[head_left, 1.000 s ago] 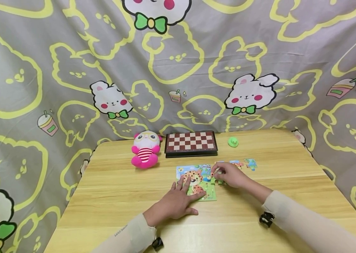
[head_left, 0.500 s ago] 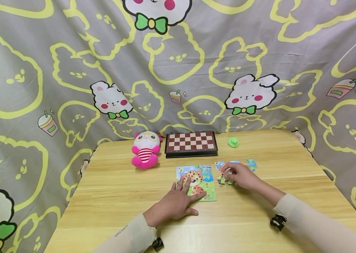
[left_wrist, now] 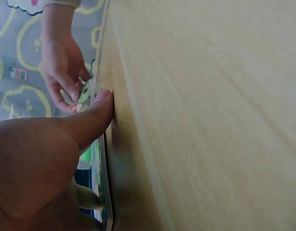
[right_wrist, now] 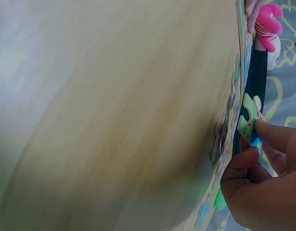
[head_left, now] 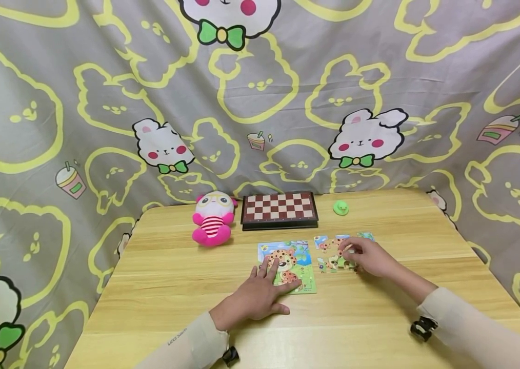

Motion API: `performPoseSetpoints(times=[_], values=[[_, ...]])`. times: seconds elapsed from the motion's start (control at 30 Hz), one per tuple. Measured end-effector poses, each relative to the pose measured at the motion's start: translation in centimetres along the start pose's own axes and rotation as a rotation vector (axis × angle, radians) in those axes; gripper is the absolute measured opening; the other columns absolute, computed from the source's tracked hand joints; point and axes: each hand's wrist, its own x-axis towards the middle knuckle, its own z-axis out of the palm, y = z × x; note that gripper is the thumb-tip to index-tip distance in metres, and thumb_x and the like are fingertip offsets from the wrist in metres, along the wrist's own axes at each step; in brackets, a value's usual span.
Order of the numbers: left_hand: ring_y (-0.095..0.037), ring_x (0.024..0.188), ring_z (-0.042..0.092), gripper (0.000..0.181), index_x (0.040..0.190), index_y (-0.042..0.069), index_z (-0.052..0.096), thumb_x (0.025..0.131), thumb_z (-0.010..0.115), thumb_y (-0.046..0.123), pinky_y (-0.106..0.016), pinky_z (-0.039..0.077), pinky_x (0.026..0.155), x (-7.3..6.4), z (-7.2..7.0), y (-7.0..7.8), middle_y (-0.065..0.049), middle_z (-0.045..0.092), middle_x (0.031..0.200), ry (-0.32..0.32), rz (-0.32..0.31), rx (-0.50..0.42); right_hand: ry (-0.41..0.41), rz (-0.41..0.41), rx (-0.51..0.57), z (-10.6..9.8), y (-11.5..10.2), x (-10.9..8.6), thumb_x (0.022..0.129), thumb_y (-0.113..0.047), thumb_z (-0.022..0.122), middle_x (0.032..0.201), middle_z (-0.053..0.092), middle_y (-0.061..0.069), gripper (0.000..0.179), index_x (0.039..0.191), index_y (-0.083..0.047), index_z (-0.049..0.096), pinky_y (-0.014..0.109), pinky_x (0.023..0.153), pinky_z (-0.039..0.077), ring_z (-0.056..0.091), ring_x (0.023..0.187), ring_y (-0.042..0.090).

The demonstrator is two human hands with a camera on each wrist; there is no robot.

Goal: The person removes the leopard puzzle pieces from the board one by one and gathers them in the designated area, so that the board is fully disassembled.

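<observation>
My left hand (head_left: pixel 260 298) rests palm down with spread fingers on a puzzle board (head_left: pixel 305 283) printed with a cartoon leopard. To its right, my right hand (head_left: pixel 373 258) pinches a green jigsaw piece (right_wrist: pixel 249 119) between thumb and fingers, as the right wrist view shows from the side. Several loose jigsaw pieces (head_left: pixel 322 264) lie on the table just right of the board, some hidden under the right hand. In the left wrist view, the left thumb (left_wrist: pixel 97 113) extends beside the board's edge, and the held piece shows beyond it.
A folded chessboard (head_left: pixel 278 207) stands behind the puzzle. Left of it sits a pink and white plush panda (head_left: pixel 213 225), and a small green toy duck (head_left: pixel 340 207) is at the back right. A patterned curtain (head_left: pixel 287 102) hangs behind the wooden table (head_left: pixel 172 282).
My right hand has moved right with the jigsaw piece, from the board's right edge to above the loose pieces. More of those pieces now show. The left hand has stayed put.
</observation>
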Motion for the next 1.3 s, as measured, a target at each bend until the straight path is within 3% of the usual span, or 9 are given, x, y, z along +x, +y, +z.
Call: performPoseSetpoints(times=[0.3,0.57,0.97,1.3], values=[[-0.05,0.155,0.009,0.07,0.158,0.059,0.015,0.096,0.046,0.072,-0.065,0.027,0.119,-0.1,-0.1,0.0,-0.025,0.01,0.17,0.002,0.002,-0.004,0.031,0.013,-0.004,-1.8,1.3,-1.2,0.101,-0.013,0.066,0.09,0.065,0.01,0.02,0.119,-0.004,0.068,0.03,0.059,0.05,0.056,0.069,0.021],[-0.05,0.155,0.008,0.07,0.157,0.059,0.015,0.096,0.046,0.071,-0.065,0.027,0.119,-0.1,-0.1,0.1,-0.025,0.01,0.17,0.001,0.002,-0.004,0.058,0.009,-0.023,-3.3,2.4,-2.2,0.102,-0.014,0.066,0.081,0.059,0.008,0.023,0.121,-0.001,0.067,0.029,0.058,0.048,0.052,0.066,0.019],[-0.05,0.155,0.008,0.071,0.157,0.059,0.014,0.096,0.045,0.072,-0.064,0.027,0.119,-0.1,-0.1,0.0,-0.025,0.009,0.17,0.004,0.003,0.008,0.059,0.044,-0.025,-4.2,3.9,-3.1,0.102,-0.013,0.065,0.079,0.061,0.008,0.022,0.12,-0.001,0.068,0.028,0.059,0.048,0.053,0.065,0.015],[-0.05,0.155,0.009,0.07,0.158,0.059,0.016,0.096,0.046,0.072,-0.064,0.027,0.119,-0.1,-0.1,0.0,-0.024,0.01,0.17,0.0,-0.001,0.003,0.12,0.006,-0.163,-3.5,4.6,-2.8,0.098,-0.009,0.068,0.113,0.071,0.013,0.016,0.114,-0.007,0.073,0.037,0.077,0.05,0.063,0.094,0.02]])
